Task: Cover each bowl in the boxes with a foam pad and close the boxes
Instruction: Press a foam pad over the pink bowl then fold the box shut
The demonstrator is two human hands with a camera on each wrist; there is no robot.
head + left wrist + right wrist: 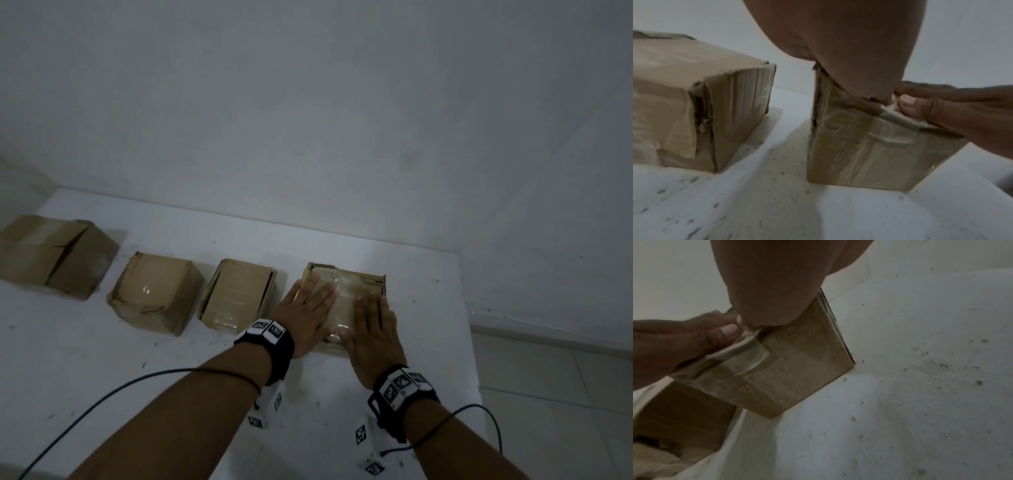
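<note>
On the speckled white table, left hand and right hand, fingers straight, press flat the rightmost brown cardboard box's flaps; seemingly the last closing, needing only release.

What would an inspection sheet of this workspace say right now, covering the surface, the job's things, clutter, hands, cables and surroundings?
Surface: white table, speckled with dark marks.
Job's things: four cardboard boxes in a row. The rightmost box has its flaps down under both hands; the second box from the right, the third box and the far-left box look closed. No bowl or foam pad is visible.
Clutter: small printed marker tags on the near table edge.
Hands: left hand and right hand lie flat, fingers straight, pressing the rightmost box's top.
Cables: a thin black cable runs from the left wrist, another black cable loops at the right wrist.
Surroundings: plain white wall, tiled floor on the right.
</note>
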